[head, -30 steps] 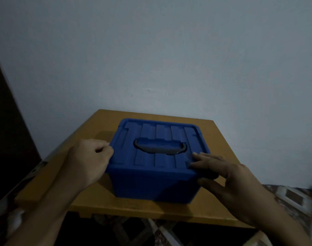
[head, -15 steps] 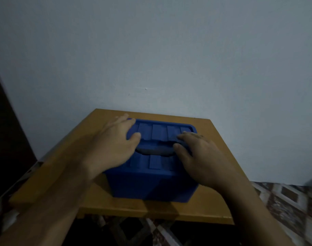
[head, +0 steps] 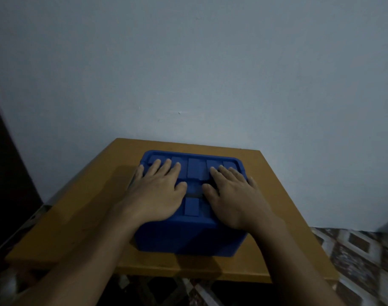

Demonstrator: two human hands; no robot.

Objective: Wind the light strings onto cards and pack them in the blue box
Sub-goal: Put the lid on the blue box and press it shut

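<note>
Left hand (head: 158, 196) and right hand (head: 233, 198) press flat, fingers straight, on the closed lid (head: 194, 171) of the blue box (head: 188, 241) on the worktop (head: 89, 217); packing looks finished

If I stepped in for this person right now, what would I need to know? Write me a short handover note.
Left hand: open, flat, pressing on the left half of the lid.
Right hand: open, flat, pressing on the right half.
Things: the blue box sits on the table, lid on. No light strings or cards are in view; the closed box hides whatever is inside.
Done: the lid is on the box.
Left: probably just press the lid fully home along its edges, then let go. Check inside if unsure the strings were packed.
</note>
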